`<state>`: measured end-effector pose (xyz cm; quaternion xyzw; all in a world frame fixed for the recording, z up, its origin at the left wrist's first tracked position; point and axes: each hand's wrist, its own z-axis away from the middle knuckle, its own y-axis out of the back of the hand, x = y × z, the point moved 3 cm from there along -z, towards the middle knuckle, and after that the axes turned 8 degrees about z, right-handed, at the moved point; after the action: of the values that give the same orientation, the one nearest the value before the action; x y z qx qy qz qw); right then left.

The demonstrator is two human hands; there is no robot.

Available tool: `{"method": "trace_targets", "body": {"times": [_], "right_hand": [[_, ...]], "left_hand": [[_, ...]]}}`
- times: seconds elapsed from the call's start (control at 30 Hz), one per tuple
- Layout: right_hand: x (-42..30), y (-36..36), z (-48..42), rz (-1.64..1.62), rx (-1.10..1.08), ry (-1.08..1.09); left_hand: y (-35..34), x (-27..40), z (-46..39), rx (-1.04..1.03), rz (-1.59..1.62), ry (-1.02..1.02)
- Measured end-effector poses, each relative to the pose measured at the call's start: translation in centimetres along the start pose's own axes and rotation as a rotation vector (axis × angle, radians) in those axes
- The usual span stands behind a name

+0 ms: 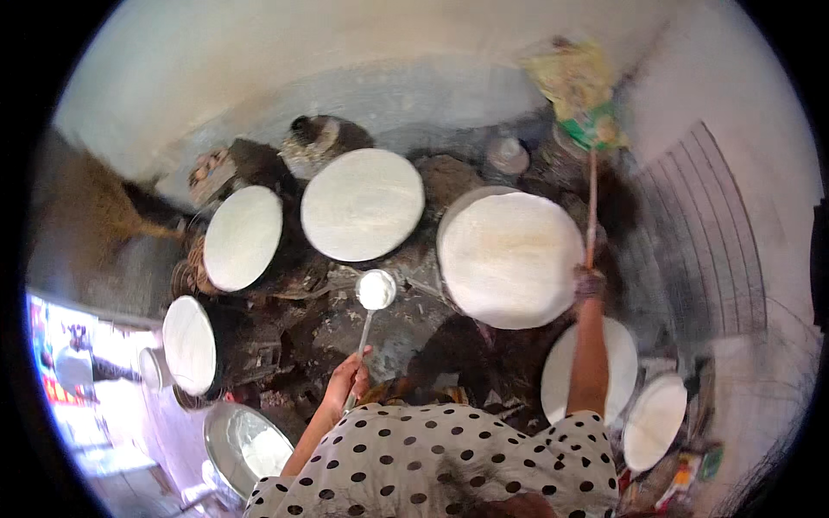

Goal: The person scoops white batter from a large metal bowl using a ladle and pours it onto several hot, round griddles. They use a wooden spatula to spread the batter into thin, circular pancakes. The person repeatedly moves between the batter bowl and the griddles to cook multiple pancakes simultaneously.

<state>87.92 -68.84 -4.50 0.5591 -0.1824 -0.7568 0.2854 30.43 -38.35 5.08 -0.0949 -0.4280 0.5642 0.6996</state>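
Observation:
My left hand (350, 379) grips the long handle of a metal ladle (376, 290), whose round bowl holds a white substance. The ladle is over the dark floor, below a round pan with a flat white surface (363, 204). At the right, my right hand (588, 285) is closed around a thin stick, with a yellow and green plastic packet (579, 97) at its far end. Beside that hand, a white round sheet (511, 259) lies over a larger round pan, its rim showing at the upper left. A metal basin (236, 447) with white contents stands at the lower left.
More white-topped round pans stand around me, at the left (243, 238), further left (189, 345), and lower right (655, 422). A pot (508, 155) and a broken clay vessel (324, 142) are near the back wall. Ridged grey sheeting (706, 239) leans at the right.

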Motion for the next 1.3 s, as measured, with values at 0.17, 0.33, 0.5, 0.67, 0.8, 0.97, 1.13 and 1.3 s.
{"method": "trace_targets", "body": {"times": [0.17,0.33,0.5,0.67,0.8,0.97,1.13,1.3], "right_hand": [[7.3,5.8,7.9,-0.032,0.196,-0.076],[10.3,38.1,19.6,0.361,0.678,-0.197],[5.4,50.5,29.3,0.607,0.942,0.303],[14.7,49.1,31.6,0.871,1.065,0.713],[27.2,45.1,31.7,1.194,0.929,0.475],[38.8,40.4,28.5,1.141,0.549,0.092],[41.0,38.0,25.9,1.069,0.416,-0.207],[35.3,35.2,24.8,0.847,0.602,-0.121]], "left_hand": [[-1.7,-3.2,-0.8,-0.101,0.027,0.067],[-9.1,-7.7,0.7,-0.247,-0.103,0.121],[-13.6,-14.6,-1.1,-0.35,-0.038,0.251],[-16.7,-19.8,0.9,-0.333,-0.035,0.298],[-16.6,-22.1,3.2,-0.297,0.02,0.321],[-15.3,-23.5,6.1,-0.236,0.066,0.307],[-13.9,-23.9,8.2,-0.124,0.117,0.294],[-10.1,-24.0,11.3,-0.183,0.338,0.233]]}}
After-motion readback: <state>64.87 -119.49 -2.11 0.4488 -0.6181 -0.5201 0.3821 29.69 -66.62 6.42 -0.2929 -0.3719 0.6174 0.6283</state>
